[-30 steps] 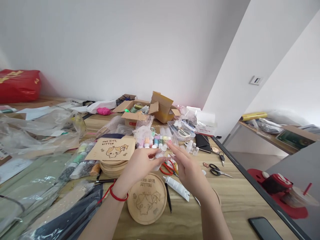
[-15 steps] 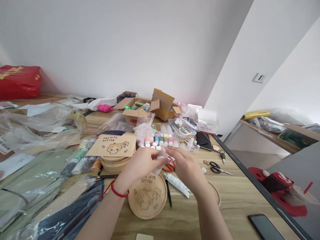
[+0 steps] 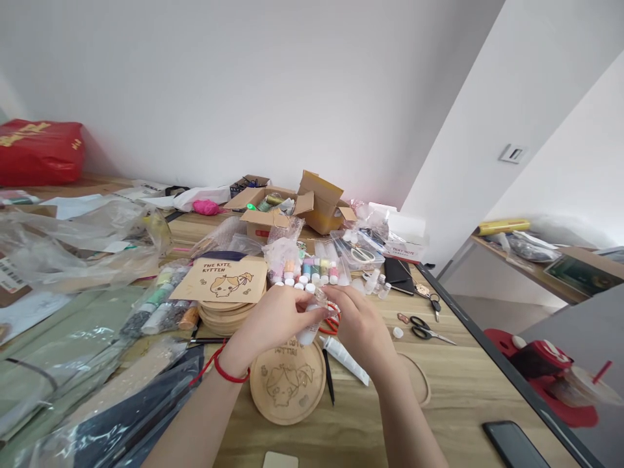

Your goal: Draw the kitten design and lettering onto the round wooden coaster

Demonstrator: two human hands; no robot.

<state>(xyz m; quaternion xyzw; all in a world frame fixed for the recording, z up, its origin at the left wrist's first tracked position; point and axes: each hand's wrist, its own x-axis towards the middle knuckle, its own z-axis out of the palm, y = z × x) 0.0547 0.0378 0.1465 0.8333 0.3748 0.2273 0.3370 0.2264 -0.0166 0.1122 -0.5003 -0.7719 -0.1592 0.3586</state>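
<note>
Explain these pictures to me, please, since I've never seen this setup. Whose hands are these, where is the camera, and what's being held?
These are a person's own two bare hands, not a machine. Every picture comes from one camera worn on the person's head, looking forward and down. The left hand, with a red cord at its wrist, and the right hand both hold a small white bottle. On the wooden table lie an engraved round wooden disc, a row of small coloured bottles and red-handled scissors.
</note>
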